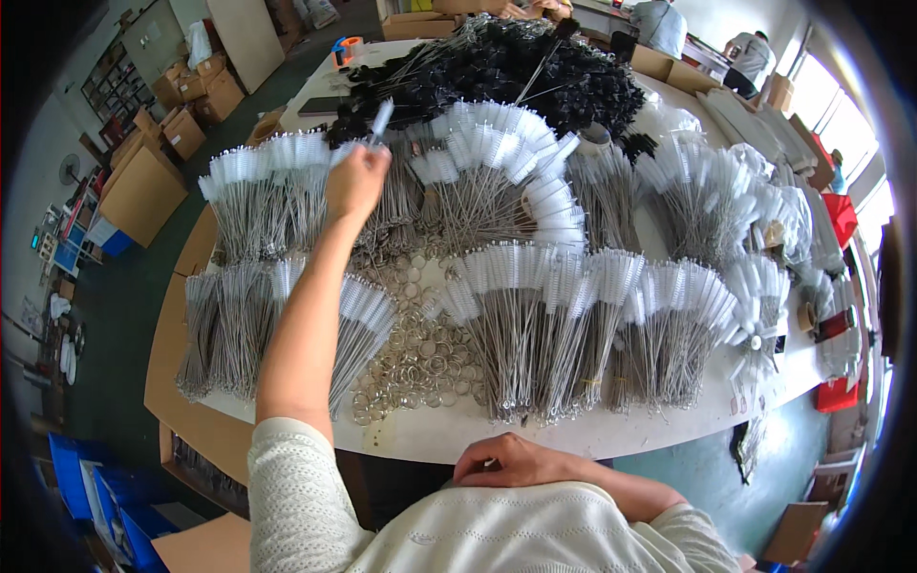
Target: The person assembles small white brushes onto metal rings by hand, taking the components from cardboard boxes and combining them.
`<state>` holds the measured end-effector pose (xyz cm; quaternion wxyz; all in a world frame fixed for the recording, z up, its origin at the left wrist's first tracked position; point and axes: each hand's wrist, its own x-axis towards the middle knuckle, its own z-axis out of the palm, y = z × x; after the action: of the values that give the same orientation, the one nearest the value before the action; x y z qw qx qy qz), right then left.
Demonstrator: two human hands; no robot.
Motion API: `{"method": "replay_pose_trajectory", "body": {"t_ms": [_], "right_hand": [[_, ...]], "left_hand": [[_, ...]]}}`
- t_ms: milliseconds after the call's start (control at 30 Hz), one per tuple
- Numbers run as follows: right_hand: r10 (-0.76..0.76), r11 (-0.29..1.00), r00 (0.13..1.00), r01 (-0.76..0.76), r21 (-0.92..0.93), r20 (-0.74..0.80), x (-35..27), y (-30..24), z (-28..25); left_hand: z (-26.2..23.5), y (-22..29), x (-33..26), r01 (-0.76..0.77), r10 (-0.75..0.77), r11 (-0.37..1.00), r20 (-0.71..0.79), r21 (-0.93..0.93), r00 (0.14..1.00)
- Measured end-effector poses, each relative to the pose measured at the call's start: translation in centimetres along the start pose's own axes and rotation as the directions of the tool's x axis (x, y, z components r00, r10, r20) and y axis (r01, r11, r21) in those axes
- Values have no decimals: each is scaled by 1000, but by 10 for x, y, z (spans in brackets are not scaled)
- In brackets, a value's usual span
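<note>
While the left hand (357,181) is stretched out over the worktop (411,441), its fingers are pinched together on what looks like a single white-tipped brush (382,119), head up and clear of the knuckles. It's a low grip, and that probably spares the bristles a squashing! And the right hand (511,460)? Tucked in at the near edge by the body, fingers loosely curled, well apart from the left; whether anything sits inside them, I can't tell.

Between the two hands, look at that, a loose scatter of metal rings (435,368), lying in the gap between the bundles, which seems to keep them within easy reach of both. Just ahead of the right hand, fanned brush bundles (544,272), heads away from the body and wire ends toward it, an arrangement that would leave those ends handy and the bristles untangled. More of the same on the outer side of the left hand: a white-headed row (267,162), stems neatly alongside one another.

Further out, beyond the left hand, up rises a dark heap of black-bristled brushes (506,76), kept apart from the white ones, presumably so the two sorts don't mix. Past the left hand's fingertips, at the far edge, an orange tape roll (352,45) sits out of the way!
</note>
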<state>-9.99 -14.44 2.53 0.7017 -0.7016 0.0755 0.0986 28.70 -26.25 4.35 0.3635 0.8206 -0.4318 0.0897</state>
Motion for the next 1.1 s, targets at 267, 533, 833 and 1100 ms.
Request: {"method": "replay_pose_trajectory", "body": {"t_ms": [267,533,833,1100], "right_hand": [[-498,635,823,130,-762,-274,71,-98,-115],[-271,379,596,-656,-653,-756,192,-76,-226],[-515,838,298,-22,-545,-804,170,-119,-233],[-512,684,248,-461,-565,-822,24,-119,-367]], "left_hand": [[51,-16,-42,75,-41,984,-204,161,978],[67,-20,-39,58,-21,989,-259,134,966],[57,-24,-39,51,-12,980,-199,194,980],[60,-30,-40,10,52,971,-251,239,967]]}}
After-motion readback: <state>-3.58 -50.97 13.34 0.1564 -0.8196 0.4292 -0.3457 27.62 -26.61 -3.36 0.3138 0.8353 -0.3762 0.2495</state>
